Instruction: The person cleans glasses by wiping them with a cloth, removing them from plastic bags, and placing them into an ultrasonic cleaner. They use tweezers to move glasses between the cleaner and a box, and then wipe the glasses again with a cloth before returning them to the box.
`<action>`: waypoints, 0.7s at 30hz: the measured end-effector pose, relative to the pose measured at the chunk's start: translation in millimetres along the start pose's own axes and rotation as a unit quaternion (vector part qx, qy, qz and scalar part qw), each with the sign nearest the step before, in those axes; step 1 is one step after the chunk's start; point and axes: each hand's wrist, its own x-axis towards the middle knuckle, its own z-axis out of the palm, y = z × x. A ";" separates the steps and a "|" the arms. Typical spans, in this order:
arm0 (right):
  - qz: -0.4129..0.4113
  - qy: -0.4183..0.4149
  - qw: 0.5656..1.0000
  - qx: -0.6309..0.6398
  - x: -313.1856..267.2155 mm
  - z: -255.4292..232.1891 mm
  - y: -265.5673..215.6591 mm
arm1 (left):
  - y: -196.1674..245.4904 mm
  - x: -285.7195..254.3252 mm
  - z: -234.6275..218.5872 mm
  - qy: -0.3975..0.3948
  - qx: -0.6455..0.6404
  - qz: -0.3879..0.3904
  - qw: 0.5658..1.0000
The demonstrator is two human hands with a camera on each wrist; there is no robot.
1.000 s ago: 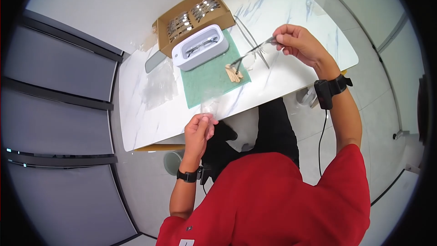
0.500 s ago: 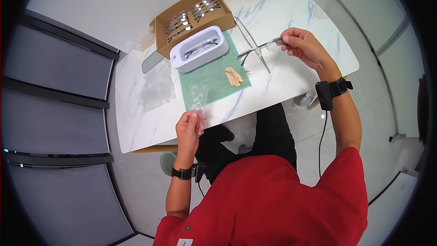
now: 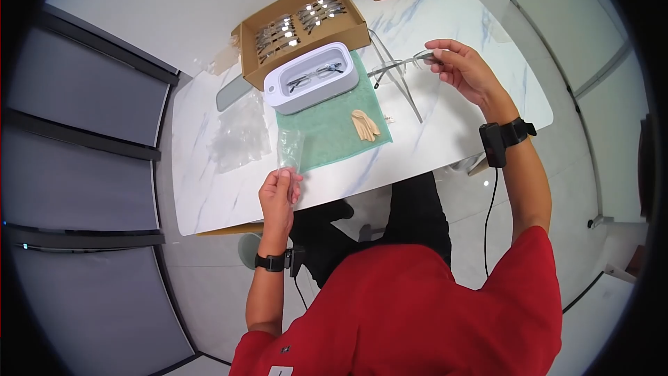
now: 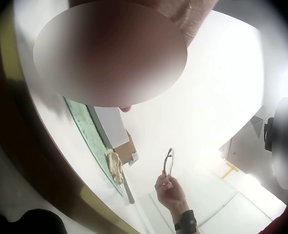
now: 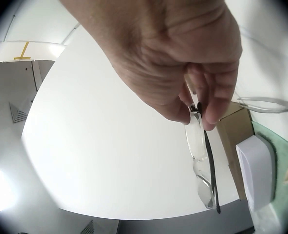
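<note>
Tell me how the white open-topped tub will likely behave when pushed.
The tub looks stiff, with smooth moulded walls. Its low, long shape makes tipping unlikely. The green cloth beneath may drag along, and the glasses inside could slide.

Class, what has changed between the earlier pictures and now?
The left hand has moved left with its clear bag. The glasses in the right hand have swung away from the beige bundle, toward the table's far side. Nothing was newly gripped or released. The bundle, white basin and larger cardboard box stayed put.
</note>
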 end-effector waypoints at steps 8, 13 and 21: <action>-0.019 -0.040 0.995 -0.090 46.0 22.5 -15.3 | -19.8 17.3 -13.4 0.007 -0.004 -0.030 1.000; -0.062 -0.067 0.974 -0.206 89.2 61.3 -35.9 | -18.9 18.3 -13.7 0.017 -0.010 -0.042 0.999; -0.263 -0.065 0.770 -0.577 237.8 111.4 -41.5 | -23.4 12.6 -15.4 0.007 -0.004 -0.037 0.999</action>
